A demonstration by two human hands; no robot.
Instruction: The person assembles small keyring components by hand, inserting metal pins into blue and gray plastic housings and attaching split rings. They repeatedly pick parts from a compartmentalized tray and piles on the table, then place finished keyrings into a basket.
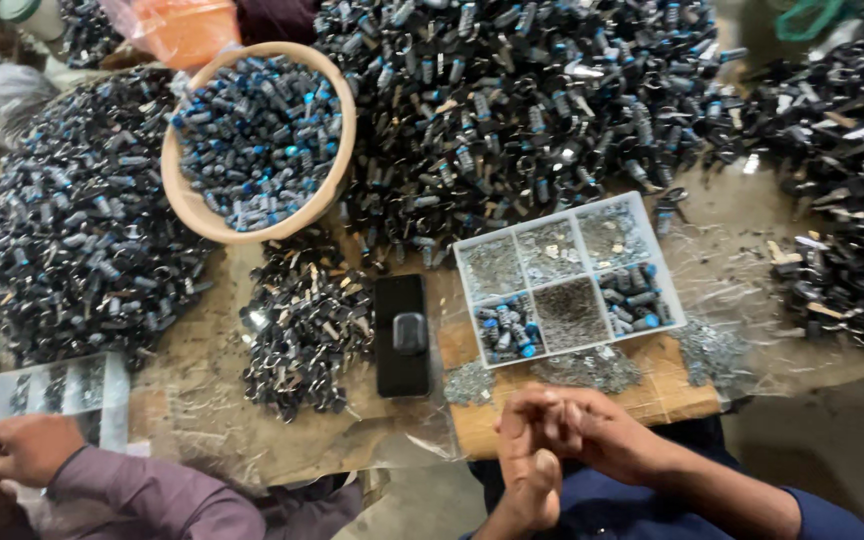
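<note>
My left hand (530,470) and my right hand (592,428) are pressed together at the near edge of a wooden board (677,385). Their fingers are curled against each other, and anything between them is hidden. Just beyond them stands a white compartment tray (459,262) holding small metal bits and black-and-blue cylindrical parts. Loose metal bits (582,368) lie on the board in front of the tray. A flat black slab (401,370) with a small dark part on top lies to the tray's left.
A wooden bowl (192,205) of blue-tipped parts sits at the back left. Large heaps of black parts (512,90) lie all around it and the tray. A co-worker's hand (22,450) and purple sleeve (152,495) are at the bottom left beside another compartment box (62,388).
</note>
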